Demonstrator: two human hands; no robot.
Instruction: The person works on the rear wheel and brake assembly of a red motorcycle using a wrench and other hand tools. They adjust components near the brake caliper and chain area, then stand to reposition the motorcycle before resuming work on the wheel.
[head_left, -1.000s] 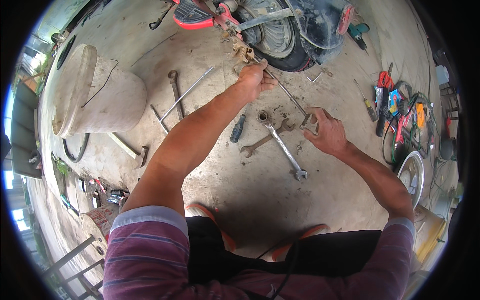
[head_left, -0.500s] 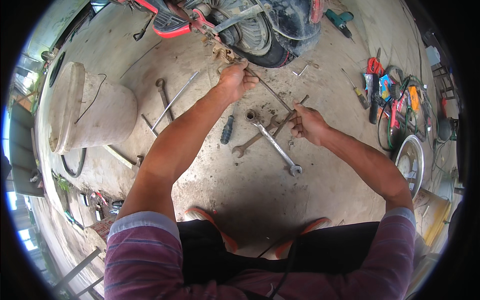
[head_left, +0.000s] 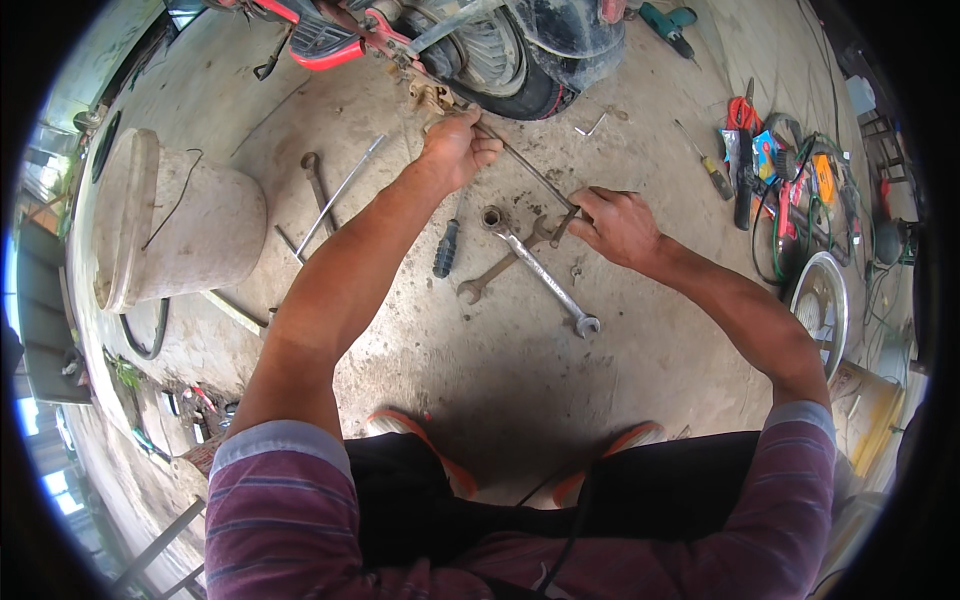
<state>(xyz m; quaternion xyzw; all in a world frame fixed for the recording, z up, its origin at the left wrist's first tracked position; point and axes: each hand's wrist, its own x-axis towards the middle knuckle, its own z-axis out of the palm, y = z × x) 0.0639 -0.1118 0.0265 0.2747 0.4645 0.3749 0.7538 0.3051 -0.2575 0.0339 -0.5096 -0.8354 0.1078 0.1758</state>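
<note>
Near the scooter's underside, my left hand [head_left: 458, 150] is closed around the far part of a T-handle wrench [head_left: 532, 170]. The tool's end at the brownish metal bracket [head_left: 430, 95] is hidden by that hand. My right hand [head_left: 617, 230] grips the wrench's crossbar at the near end, its back turned up and its fingers curled. Below the crossbar, a shiny combination wrench [head_left: 545, 272] lies across a dull open-end wrench [head_left: 500, 270] on the concrete. A dark-handled screwdriver [head_left: 446, 250] rests just left of them.
The scooter's rear wheel [head_left: 515, 75] stands ahead. At left are a dirty white bucket [head_left: 205, 225], another T-handle wrench [head_left: 340, 198] and a ring wrench [head_left: 318, 185]. Rightward lie a hex key [head_left: 592, 127], a drill [head_left: 668, 28], a yellow-handled screwdriver [head_left: 712, 170] and a metal basin [head_left: 822, 305].
My right hand has turned over at the crossbar, its back now facing up, and the crossbar has rotated. My left hand keeps its place on the wrench. The whole view has shifted slightly.
</note>
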